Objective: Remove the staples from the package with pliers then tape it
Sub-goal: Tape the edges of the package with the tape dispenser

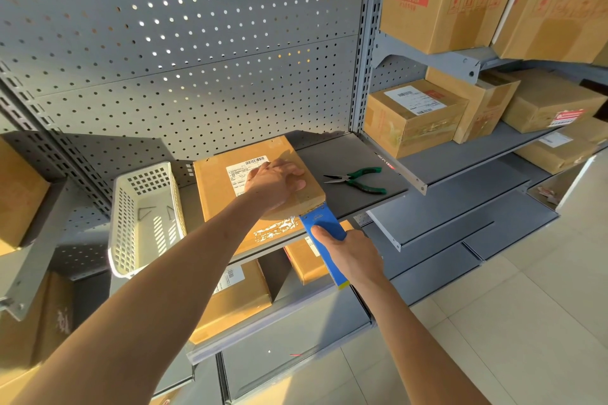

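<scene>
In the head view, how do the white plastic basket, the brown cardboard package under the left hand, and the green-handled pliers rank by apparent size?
1. Brown cardboard package, largest, though only narrowly.
2. White plastic basket; it sits nearer the camera, so this order is unsure.
3. Green-handled pliers, clearly smallest.

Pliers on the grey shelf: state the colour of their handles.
Green with black trim, on the metal long-nose pliers; head view.

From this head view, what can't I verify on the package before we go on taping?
- Package top seam: covered by the left hand.
- Tape dispenser roll: hidden behind its blue body and the right hand.
- Shipping label print: too small.
- Staples: too small to see any.
</scene>
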A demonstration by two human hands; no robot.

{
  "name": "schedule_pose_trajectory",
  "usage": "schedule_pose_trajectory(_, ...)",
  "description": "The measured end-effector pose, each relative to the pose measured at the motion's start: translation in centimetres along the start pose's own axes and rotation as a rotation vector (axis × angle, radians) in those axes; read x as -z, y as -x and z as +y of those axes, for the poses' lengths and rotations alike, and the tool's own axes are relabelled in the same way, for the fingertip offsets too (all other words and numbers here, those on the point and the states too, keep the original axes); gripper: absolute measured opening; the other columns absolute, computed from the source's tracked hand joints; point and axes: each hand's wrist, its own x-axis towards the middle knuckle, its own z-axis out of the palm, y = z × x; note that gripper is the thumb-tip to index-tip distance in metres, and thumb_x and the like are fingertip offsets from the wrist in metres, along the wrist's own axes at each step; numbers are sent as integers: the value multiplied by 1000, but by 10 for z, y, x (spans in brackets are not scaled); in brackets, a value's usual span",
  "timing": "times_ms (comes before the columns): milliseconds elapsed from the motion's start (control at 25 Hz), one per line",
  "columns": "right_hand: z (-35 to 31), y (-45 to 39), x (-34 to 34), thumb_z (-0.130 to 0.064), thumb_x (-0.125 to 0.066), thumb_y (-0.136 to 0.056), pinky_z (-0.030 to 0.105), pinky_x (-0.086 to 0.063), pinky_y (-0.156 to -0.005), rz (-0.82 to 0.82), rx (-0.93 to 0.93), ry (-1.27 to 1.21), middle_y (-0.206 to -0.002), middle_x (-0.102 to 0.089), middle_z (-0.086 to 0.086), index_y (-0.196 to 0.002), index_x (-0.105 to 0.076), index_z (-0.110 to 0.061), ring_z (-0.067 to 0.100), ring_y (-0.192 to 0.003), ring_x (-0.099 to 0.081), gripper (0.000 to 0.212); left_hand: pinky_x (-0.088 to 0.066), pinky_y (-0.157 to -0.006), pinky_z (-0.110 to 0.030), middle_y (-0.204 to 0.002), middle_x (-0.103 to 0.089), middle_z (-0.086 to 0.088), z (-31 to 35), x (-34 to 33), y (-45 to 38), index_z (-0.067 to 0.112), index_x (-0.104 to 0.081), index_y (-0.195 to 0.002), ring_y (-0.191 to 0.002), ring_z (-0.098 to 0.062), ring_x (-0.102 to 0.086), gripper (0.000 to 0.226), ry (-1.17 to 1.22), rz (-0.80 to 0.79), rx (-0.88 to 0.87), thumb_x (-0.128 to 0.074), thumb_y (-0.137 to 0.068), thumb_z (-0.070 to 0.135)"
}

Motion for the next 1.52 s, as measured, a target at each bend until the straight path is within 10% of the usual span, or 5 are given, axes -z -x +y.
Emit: schedule_pose_trajectory(1520,-17,11,18,-85,-51,-83,31,-49,-64,226,105,331,-80,-63,-2,-85,-58,-17,22,-76,-64,68,-14,-120,-47,-158,-29,17,-1,1,-3,54,-49,-133,-149,-21,-20,37,-2,-20,1,-49,-95,58)
